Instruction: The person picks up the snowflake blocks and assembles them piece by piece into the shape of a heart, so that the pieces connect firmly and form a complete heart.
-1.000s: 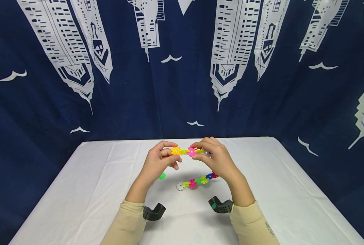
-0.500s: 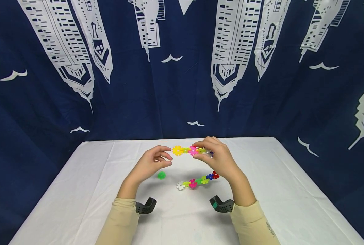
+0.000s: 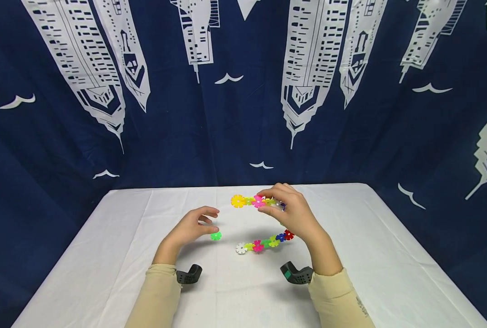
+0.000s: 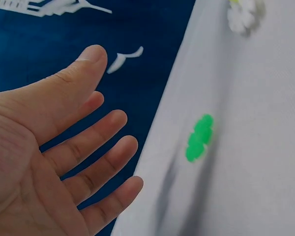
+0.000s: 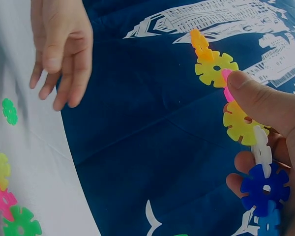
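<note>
A chain of interlocking plastic flower discs is held up by my right hand, which pinches it at a pink disc. Its orange end points left; in the right wrist view yellow, white and blue discs run down past the fingers. The chain's lower stretch lies on the table, ending in a white disc. My left hand holds nothing, its fingers apart and slightly bent. Close to its thumb in the head view is a loose green disc; the left wrist view shows a gap between them.
A white cloth covers the table. Behind its far edge hangs a dark blue curtain with white building and bird prints. Each wrist wears a black camera mount.
My left hand has let go of the chain's orange end and moved left and down toward the loose green disc. My right hand stays almost still, holding the chain.
</note>
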### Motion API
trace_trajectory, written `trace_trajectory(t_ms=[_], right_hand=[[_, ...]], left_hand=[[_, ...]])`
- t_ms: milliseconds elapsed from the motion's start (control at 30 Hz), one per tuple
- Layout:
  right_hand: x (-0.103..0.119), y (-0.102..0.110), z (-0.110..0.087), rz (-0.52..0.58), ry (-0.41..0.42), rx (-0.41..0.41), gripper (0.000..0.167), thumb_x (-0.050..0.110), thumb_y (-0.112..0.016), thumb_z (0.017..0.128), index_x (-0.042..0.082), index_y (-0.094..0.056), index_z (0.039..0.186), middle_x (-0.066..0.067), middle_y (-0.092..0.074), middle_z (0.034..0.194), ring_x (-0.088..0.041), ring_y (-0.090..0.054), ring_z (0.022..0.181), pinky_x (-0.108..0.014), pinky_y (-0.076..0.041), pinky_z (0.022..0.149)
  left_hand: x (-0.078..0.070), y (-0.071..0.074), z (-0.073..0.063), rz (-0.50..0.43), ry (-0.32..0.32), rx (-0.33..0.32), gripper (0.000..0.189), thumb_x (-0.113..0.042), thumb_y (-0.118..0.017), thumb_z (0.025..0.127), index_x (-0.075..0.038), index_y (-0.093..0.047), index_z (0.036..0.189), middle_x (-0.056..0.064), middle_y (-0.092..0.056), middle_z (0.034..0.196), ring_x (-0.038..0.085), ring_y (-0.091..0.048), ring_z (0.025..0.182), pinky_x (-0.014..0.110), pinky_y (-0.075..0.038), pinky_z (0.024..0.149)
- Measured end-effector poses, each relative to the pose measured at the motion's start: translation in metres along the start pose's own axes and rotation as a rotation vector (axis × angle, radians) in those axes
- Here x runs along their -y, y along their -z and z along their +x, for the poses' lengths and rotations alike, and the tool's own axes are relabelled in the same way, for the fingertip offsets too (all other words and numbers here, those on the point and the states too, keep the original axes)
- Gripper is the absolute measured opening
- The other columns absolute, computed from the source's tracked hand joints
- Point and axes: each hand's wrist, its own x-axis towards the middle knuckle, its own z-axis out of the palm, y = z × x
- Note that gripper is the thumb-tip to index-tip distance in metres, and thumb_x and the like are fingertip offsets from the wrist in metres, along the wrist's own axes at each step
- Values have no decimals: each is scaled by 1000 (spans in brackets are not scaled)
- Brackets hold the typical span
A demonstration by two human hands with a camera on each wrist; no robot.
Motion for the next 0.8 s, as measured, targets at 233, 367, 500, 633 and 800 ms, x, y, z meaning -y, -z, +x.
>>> trace_trajectory(t_ms=[233, 367, 500, 633, 800], right_hand=[[1, 0, 0, -4, -4, 3, 31, 19, -84, 81, 18, -75, 110, 8, -67, 93, -10, -53, 91, -27, -49, 75], [1, 1, 0, -5, -9, 9, 31, 20, -83, 81, 18, -75, 111, 7, -68, 94, -10, -54, 92, -28, -51, 76], [2, 2, 0, -2, -18, 17, 31, 19, -83, 81, 18, -75, 111, 7, -68, 94, -10, -55, 93, -29, -51, 77], [0, 1, 0, 0, -26, 25, 31, 20, -83, 82, 18, -75, 112, 7, -68, 95, -11, -56, 94, -30, -52, 79], [0, 0, 0, -5, -28, 32, 31, 20, -83, 82, 19, -75, 112, 8, -67, 94, -11, -57, 95, -31, -53, 81]], left_hand=[[16, -4, 3, 21, 42, 21, 53, -13, -82, 82, -8, -62, 131, 13, -65, 131, 30, -60, 114, 43, -50, 97], [22, -6, 3, 31, 5, 39, 52, -8, -81, 81, -5, -63, 129, 14, -66, 129, 30, -60, 114, 46, -48, 100], [26, -10, 4, 59, -27, 58, 50, -3, -79, 81, -4, -63, 128, 14, -68, 127, 29, -60, 113, 46, -47, 102], [28, -15, 4, 84, -2, 58, 50, 0, -79, 79, -7, -65, 127, 8, -69, 125, 26, -59, 115, 47, -45, 106], [35, -19, 5, 93, 25, 26, 50, 4, -79, 77, -10, -67, 124, 3, -71, 123, 24, -59, 116, 48, -43, 110]])
